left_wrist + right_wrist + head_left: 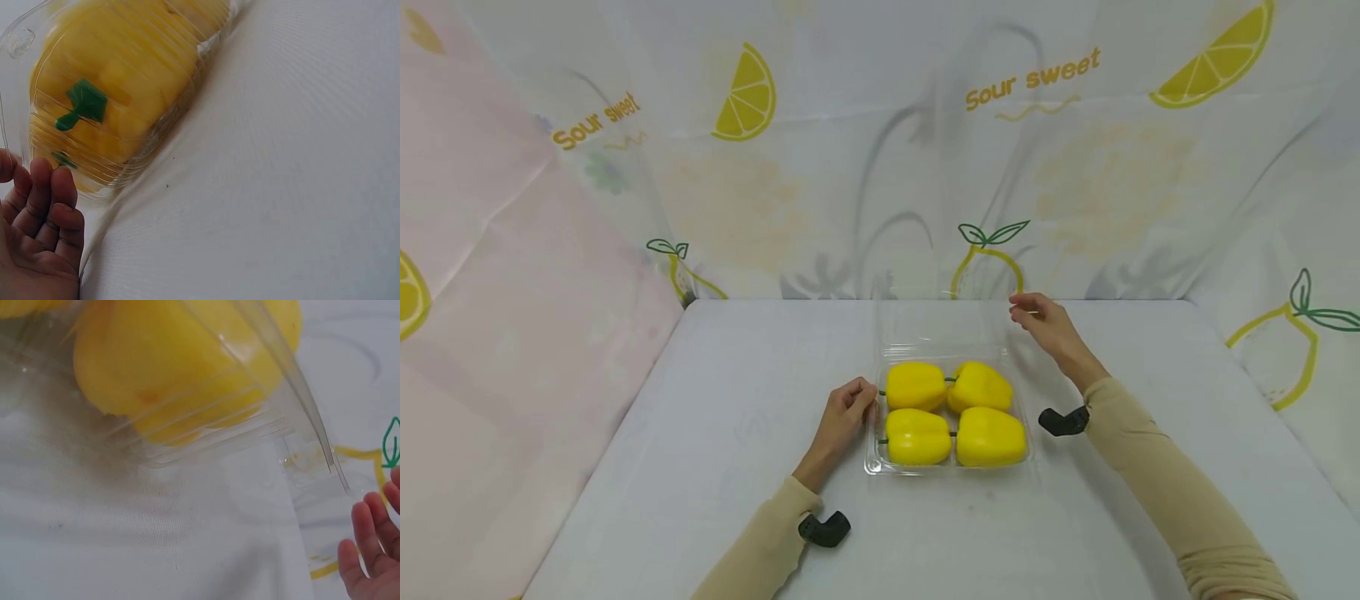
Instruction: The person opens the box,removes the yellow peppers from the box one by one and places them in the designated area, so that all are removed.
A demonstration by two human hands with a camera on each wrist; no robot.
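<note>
A clear plastic clamshell box [912, 472] holds several yellow bell peppers [917, 437] with green stems, laid in two rows. Its see-through lid [940, 327] stands raised at the back. At the box's left side, my left hand [844, 410] pinches the rim, fingers bent; the left wrist view shows the fingertips [62, 184] at the ribbed wall beside a green stem [86, 103]. My right hand [1051, 327] is by the lid's right edge, fingers loosely extended. In the right wrist view its fingertips [362, 519] are just off the clear plastic edge, holding nothing.
The box sits on a white-covered table [737, 375]. Behind it hangs a white cloth [850, 167] with lemon prints, and a pinkish cloth [535, 333] hangs at the left. Each wrist wears a black device [825, 530] over a beige sleeve [1172, 475].
</note>
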